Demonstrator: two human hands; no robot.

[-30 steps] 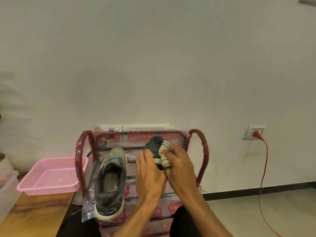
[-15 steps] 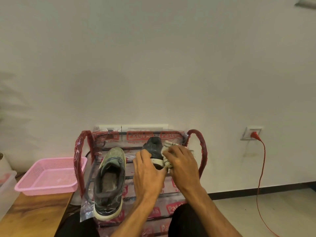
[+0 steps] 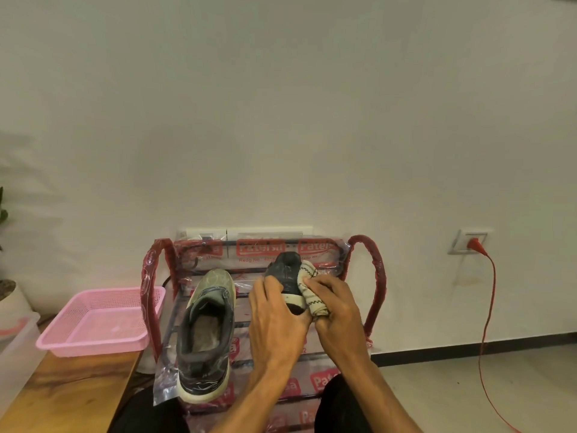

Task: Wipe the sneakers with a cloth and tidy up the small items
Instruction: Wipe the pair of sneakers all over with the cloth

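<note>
We find the dark sneaker (image 3: 285,270) raised over the right half of the shoe rack (image 3: 373,276), toe toward the wall. The left hand (image 3: 274,317) grips its near end, fingers curled round the sole. The right hand (image 3: 335,310) pinches a bunched cloth (image 3: 307,292) against the shoe's right flank.

We judge the wiping of this shoe under way, not finished. The grey-green sneaker (image 3: 207,326) lies along the top shelf's left side, heel toward the front edge; whether it has been wiped we cannot tell. Tidying appears unstarted, and we can identify no small items.

Materials:
- **Cloth:** cream, soft, with dark zigzag stitching.
- **Dark sneaker:** matte upper, pale rubber sole band.
- **Shoe rack:** metal bars under red printed plastic wrap.
- **Pink basket (image 3: 90,348):** perforated plastic, at the wooden table's (image 3: 71,389) far corner.
</note>
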